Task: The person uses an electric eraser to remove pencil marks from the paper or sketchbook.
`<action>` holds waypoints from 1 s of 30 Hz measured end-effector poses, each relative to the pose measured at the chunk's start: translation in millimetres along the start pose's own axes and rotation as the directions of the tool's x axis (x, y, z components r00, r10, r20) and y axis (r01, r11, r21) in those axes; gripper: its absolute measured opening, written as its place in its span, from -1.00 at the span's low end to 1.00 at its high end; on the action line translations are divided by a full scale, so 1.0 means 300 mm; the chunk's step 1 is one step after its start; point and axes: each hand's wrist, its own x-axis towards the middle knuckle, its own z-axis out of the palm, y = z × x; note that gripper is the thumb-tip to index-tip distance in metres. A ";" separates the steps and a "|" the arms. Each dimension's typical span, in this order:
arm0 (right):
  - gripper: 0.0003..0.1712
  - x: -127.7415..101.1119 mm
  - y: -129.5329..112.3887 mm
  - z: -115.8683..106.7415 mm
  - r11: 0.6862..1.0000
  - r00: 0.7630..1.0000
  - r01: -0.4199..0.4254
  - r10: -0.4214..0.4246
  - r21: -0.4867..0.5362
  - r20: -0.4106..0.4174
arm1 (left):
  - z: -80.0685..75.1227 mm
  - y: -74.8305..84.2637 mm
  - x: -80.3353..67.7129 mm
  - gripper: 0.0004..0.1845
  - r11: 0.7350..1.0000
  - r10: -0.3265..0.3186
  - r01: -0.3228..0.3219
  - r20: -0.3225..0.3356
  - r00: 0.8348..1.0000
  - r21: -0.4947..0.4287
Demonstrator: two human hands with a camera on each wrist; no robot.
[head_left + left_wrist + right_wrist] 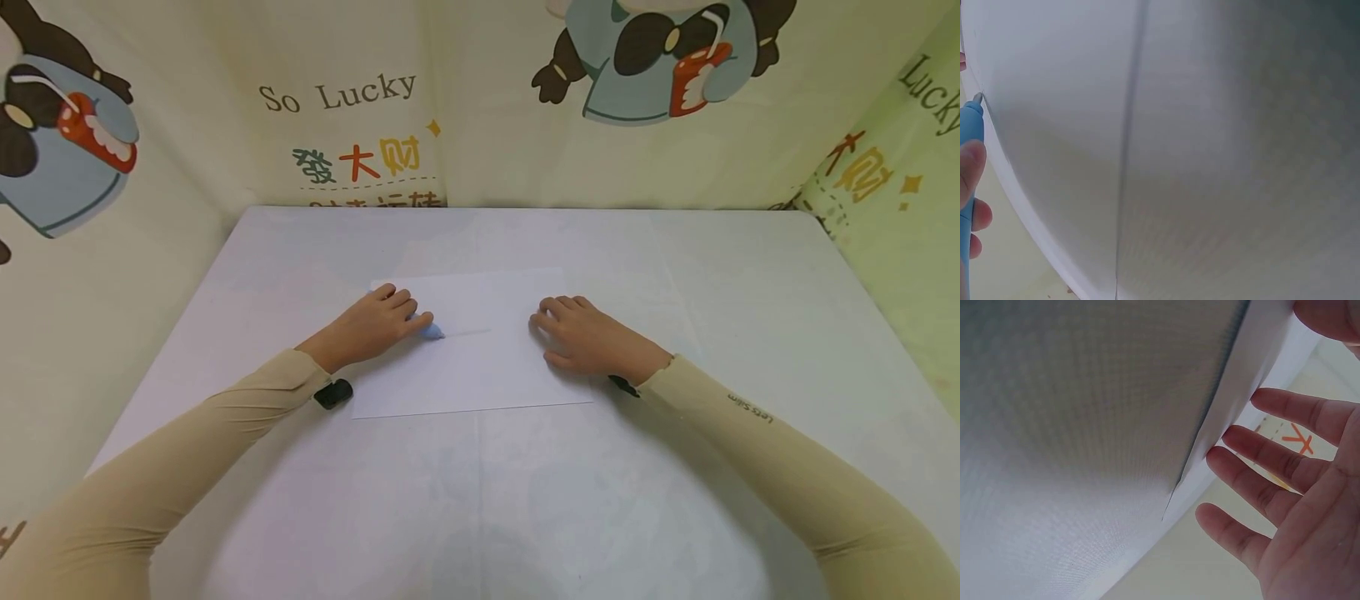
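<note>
A sheet of white paper [480, 379] lies on the white table, with a faint straight line [472, 333] across its middle. The left hand [375, 325] is over the sheet's left side and grips a light blue marker [432, 332]. In the left wrist view the thumb and fingers wrap the marker [971, 128], whose grey tip meets the paper. On the right part of the sheet rests the right hand [585, 337]. Its spread fingers [1272, 469] press lightly with their tips on the paper in the right wrist view, and hold nothing.
The white table [480, 508] extends around the paper on all sides. Cream cloth walls [487, 158] with cartoon prints and lettering stand behind it and at both sides. A dark wrist device [333, 394] hangs under the left sleeve.
</note>
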 end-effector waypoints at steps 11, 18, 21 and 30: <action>-0.56 -0.004 -0.001 0.006 1.000 1.000 0.008 -0.008 -0.005 -0.007 | 0.004 0.012 0.001 -0.68 1.000 0.002 -0.002 0.013 1.000 -0.004; -0.56 -0.007 0.001 0.008 1.000 1.000 0.003 -0.003 0.004 0.003 | 0.010 0.015 0.000 -0.67 1.000 -0.017 0.017 -0.007 1.000 -0.004; -0.55 -0.008 0.002 0.009 1.000 1.000 0.001 -0.001 0.004 0.004 | 0.009 0.016 -0.003 -0.68 1.000 -0.031 0.031 -0.016 0.999 -0.001; -0.54 -0.011 0.007 0.009 1.000 1.000 0.000 0.000 0.000 0.006 | 0.007 0.015 -0.003 -0.69 0.999 -0.049 0.049 -0.039 0.998 0.011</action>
